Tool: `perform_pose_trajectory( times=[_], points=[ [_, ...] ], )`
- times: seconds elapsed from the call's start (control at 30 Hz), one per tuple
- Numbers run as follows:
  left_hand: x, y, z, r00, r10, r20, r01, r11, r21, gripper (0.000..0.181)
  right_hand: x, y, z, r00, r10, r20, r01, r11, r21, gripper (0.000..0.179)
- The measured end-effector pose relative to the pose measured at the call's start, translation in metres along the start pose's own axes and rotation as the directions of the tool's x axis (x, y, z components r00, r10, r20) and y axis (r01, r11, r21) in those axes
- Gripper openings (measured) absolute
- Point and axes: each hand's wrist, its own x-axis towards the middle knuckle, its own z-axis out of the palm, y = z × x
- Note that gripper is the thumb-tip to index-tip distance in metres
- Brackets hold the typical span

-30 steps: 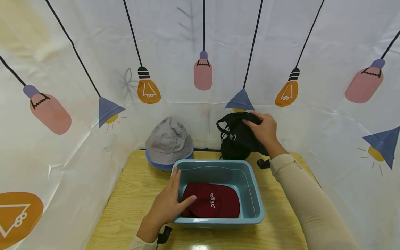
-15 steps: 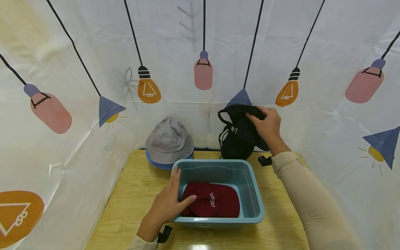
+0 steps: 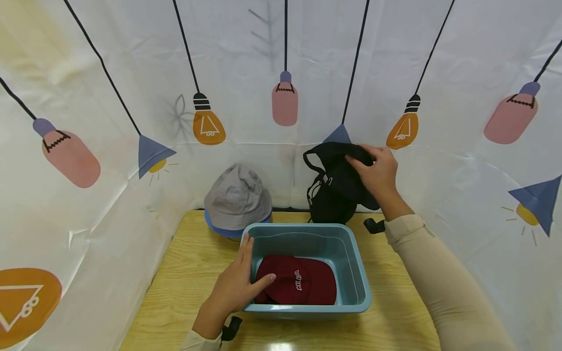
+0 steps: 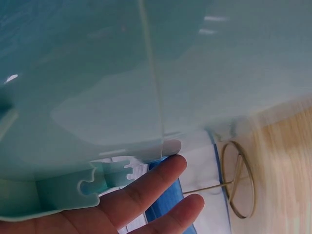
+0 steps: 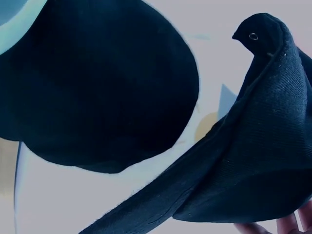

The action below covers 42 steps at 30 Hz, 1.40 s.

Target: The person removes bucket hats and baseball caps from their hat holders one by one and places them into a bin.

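A black cap hangs lifted at the back right, its strap loop toward the left. My right hand pinches its edge between thumb and fingers. Just below it stands a second black item, apparently another cap, its outline partly covered. In the right wrist view, the held cap shows a small metal snap. My left hand rests at the near-left corner of a blue-green basin, fingers straight along the outer wall, thumb over the rim. Inside the basin lies a dark red cap with white lettering.
A grey bucket hat sits on a blue-brimmed one, behind and left of the basin. Everything stands on a wood-grain table. A white sheet printed with hanging lamps closes off the back and sides.
My right hand has raised the black cap and drawn slightly right, uncovering more of the black item below. My left hand and the basin stay put.
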Motion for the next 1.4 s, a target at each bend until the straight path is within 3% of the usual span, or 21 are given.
perform_pose_trajectory(
  times=[0.5,0.9,1.4],
  points=[
    [-0.001,-0.001,0.0,1.0,0.001,0.004,0.0,0.999,-0.053,0.1,-0.013,-0.026,-0.006,0.997,-0.076,-0.02,0.077,0.996,0.034,0.049],
    [0.0,-0.004,-0.001,0.999,0.037,-0.007,-0.037,0.994,-0.098,0.083,-0.029,-0.052,-0.012,0.987,-0.158,-0.033,0.159,0.986,0.053,0.048],
    [-0.001,-0.003,0.0,0.999,0.038,-0.006,-0.039,0.995,-0.091,0.083,-0.046,-0.073,-0.018,0.978,-0.21,0.004,0.209,0.975,0.076,0.046]
  ],
)
